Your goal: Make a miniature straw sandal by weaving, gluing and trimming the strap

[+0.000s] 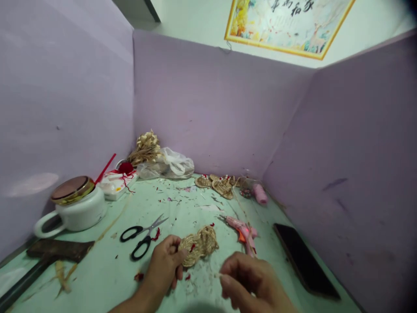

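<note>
My left hand point(164, 263) grips the left end of a woven straw piece point(203, 243), thumb on top. The piece has two rounded coiled lobes and a bit of red on its near lobe. To the right of it, my right hand point(252, 280) is closed in a pinch just above the table; a tiny pale bit shows at its fingertips, too small to name. Black-handled scissors point(145, 234) lie with blades apart, left of the straw piece. Beyond my right hand rests a pink glue gun point(243, 230) with an orange trigger and a red light.
Left stand a white lidded mug point(81, 213) and a hammer-like tool point(58, 252). Farther back are a white box point(117, 184) with red yarn, dried flowers point(145, 148), a plastic bag point(174, 164), straw pieces point(223, 186) and a pink spool point(259, 194). A phone point(304, 258) lies right.
</note>
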`<state>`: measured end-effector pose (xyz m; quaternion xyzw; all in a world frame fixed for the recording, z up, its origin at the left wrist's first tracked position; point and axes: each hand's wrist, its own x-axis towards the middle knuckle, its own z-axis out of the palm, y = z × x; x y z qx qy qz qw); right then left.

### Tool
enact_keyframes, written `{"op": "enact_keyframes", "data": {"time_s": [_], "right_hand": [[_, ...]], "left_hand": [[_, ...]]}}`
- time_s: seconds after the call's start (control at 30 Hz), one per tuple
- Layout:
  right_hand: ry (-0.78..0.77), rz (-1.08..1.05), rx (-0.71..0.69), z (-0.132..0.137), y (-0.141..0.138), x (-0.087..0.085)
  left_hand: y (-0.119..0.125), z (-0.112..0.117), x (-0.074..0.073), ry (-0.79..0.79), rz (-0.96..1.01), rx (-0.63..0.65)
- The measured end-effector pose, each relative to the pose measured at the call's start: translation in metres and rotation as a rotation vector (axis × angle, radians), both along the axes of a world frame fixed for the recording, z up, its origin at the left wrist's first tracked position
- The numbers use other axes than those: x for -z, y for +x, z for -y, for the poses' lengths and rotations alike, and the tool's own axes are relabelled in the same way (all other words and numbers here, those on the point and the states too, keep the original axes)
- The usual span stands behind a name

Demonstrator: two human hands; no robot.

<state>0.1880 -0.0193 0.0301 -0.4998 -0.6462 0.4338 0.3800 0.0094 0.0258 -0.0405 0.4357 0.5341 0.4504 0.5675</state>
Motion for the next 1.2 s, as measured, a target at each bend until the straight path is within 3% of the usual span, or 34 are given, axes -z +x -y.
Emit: {"op": "enact_keyframes", "data": {"time_s": [0.13, 0.23, 0.57, 0.93, 1.07, 1.2], "right_hand": [[-0.03, 0.002, 0.106, -0.018, -0.012, 0.037], [0.005, 0.05, 0.147, -0.02, -0.01, 0.049], [0.638, 0.203, 0.198, -0.01, -0.009, 0.051], [0.825, 0.414, 0.244, -0.008, -0.01, 0.054], [0.838, 0.467, 0.277, -0.007, -0.01, 0.051], [0.814, 0.454, 0.274, -0.007, -0.009, 0.05]], "left_hand": [[0.002, 0.005, -0.009, -0.027, -0.022, 0.016], [0.005, 0.007, -0.012, -0.051, -0.052, 0.056], [0.008, 0.014, -0.01, -0.09, -0.1, 0.175], [0.009, 0.019, -0.01, 0.03, -0.085, 0.234], [0.008, 0.024, -0.012, 0.155, -0.244, 0.26], [0.007, 0.026, -0.012, 0.183, -0.324, 0.292]]}}
